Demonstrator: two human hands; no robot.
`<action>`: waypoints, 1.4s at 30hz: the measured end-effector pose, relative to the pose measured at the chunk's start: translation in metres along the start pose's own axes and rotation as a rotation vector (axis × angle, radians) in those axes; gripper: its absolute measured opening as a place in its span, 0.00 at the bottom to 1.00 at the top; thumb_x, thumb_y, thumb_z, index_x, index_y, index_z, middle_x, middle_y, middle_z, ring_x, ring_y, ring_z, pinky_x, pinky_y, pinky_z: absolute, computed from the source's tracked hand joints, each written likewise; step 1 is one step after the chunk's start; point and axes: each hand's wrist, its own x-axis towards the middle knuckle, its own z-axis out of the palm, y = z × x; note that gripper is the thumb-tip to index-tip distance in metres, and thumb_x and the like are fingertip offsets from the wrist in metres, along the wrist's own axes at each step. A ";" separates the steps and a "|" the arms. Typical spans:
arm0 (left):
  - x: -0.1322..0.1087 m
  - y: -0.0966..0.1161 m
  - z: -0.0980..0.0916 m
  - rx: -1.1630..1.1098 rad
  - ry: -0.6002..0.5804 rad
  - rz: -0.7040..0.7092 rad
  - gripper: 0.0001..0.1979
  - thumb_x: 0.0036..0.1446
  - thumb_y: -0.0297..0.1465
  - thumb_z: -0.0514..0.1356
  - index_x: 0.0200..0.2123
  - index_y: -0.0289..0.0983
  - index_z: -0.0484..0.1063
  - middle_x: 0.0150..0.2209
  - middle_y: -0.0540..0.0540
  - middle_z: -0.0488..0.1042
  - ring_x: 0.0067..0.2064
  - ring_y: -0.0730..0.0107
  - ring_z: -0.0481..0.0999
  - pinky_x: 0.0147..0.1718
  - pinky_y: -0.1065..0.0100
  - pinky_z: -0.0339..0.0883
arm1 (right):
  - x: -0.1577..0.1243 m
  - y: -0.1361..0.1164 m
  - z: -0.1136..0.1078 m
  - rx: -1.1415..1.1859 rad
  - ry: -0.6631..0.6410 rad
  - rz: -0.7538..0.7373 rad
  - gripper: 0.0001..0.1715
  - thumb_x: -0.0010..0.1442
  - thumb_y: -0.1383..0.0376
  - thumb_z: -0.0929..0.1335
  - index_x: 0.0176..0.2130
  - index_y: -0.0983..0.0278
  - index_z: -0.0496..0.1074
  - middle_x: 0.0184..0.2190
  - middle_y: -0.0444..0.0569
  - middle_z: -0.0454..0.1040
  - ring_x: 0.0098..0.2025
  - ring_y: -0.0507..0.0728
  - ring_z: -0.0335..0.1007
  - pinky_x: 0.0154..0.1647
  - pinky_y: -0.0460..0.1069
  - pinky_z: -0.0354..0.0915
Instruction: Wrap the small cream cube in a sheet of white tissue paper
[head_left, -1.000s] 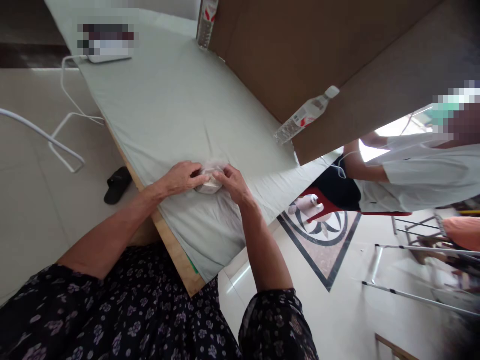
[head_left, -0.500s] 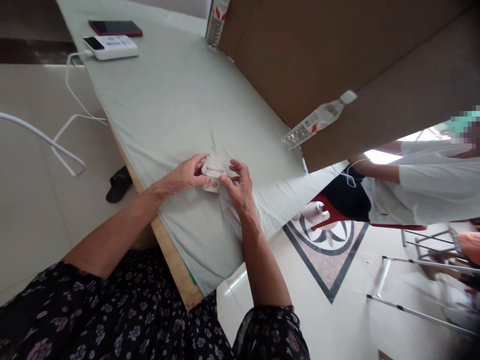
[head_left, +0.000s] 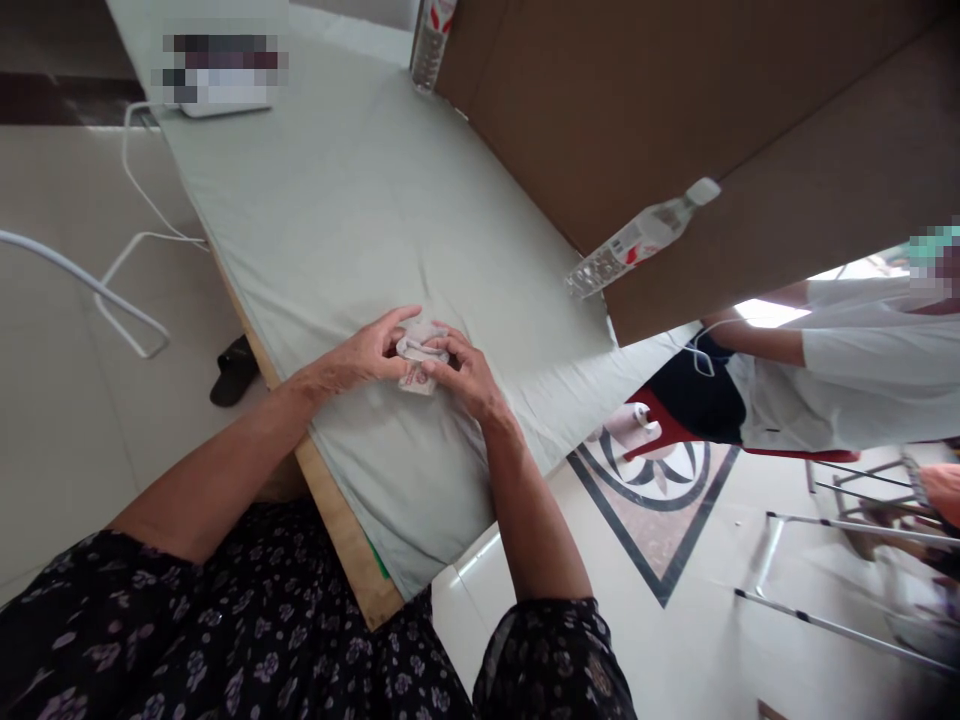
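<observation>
Near the front edge of the cloth-covered table, both hands meet around a small whitish packet with red print (head_left: 417, 379). Its upper part is white and looks rounded, and what it contains cannot be made out. My left hand (head_left: 367, 350) grips the packet from the left, thumb at the near side and fingers behind. From the right, my right hand (head_left: 471, 378) has its thumb on the front of the packet and its fingertips over the top. The fingers partly cover the packet.
A water bottle (head_left: 637, 240) leans against a large brown cardboard panel (head_left: 600, 110); another bottle (head_left: 433, 45) stands at its far end. A white device (head_left: 225, 95) with a cable lies at the far left. A seated person (head_left: 870, 360) is at the right.
My right hand has moved in to the left, its fingers now closing over the top of the packet. Loose clear film seen near it earlier shows less. My left hand has barely moved.
</observation>
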 end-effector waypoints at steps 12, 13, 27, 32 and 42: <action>0.002 -0.005 0.006 0.115 0.125 0.022 0.51 0.51 0.41 0.64 0.75 0.29 0.51 0.53 0.35 0.78 0.44 0.60 0.79 0.42 0.62 0.72 | -0.007 0.013 0.015 0.297 0.175 0.059 0.52 0.50 0.37 0.79 0.65 0.54 0.67 0.52 0.52 0.78 0.50 0.60 0.77 0.52 0.56 0.74; 0.001 -0.005 0.007 0.157 0.145 0.036 0.50 0.52 0.41 0.63 0.75 0.29 0.52 0.52 0.37 0.78 0.43 0.62 0.78 0.41 0.63 0.71 | -0.007 0.014 0.016 0.296 0.188 0.067 0.51 0.50 0.37 0.78 0.64 0.55 0.68 0.49 0.51 0.79 0.48 0.60 0.77 0.51 0.56 0.74; -0.003 -0.005 0.007 0.349 0.181 0.081 0.44 0.55 0.40 0.59 0.73 0.27 0.57 0.51 0.38 0.78 0.39 0.66 0.73 0.38 0.64 0.68 | 0.005 0.014 0.016 0.324 0.237 0.107 0.37 0.58 0.41 0.75 0.56 0.59 0.74 0.42 0.49 0.82 0.41 0.56 0.78 0.46 0.54 0.73; -0.002 -0.009 0.005 0.299 0.184 0.090 0.44 0.56 0.40 0.61 0.73 0.28 0.57 0.50 0.38 0.78 0.39 0.65 0.75 0.38 0.63 0.69 | 0.032 0.010 0.016 0.364 0.273 0.035 0.31 0.53 0.45 0.78 0.49 0.58 0.75 0.37 0.45 0.80 0.38 0.55 0.76 0.43 0.52 0.72; 0.000 -0.014 0.007 0.280 0.242 0.153 0.36 0.60 0.39 0.61 0.69 0.30 0.64 0.46 0.41 0.79 0.39 0.66 0.75 0.41 0.63 0.70 | 0.002 -0.015 0.023 -0.064 0.358 -0.203 0.04 0.64 0.63 0.70 0.36 0.57 0.77 0.34 0.43 0.82 0.40 0.55 0.78 0.50 0.54 0.69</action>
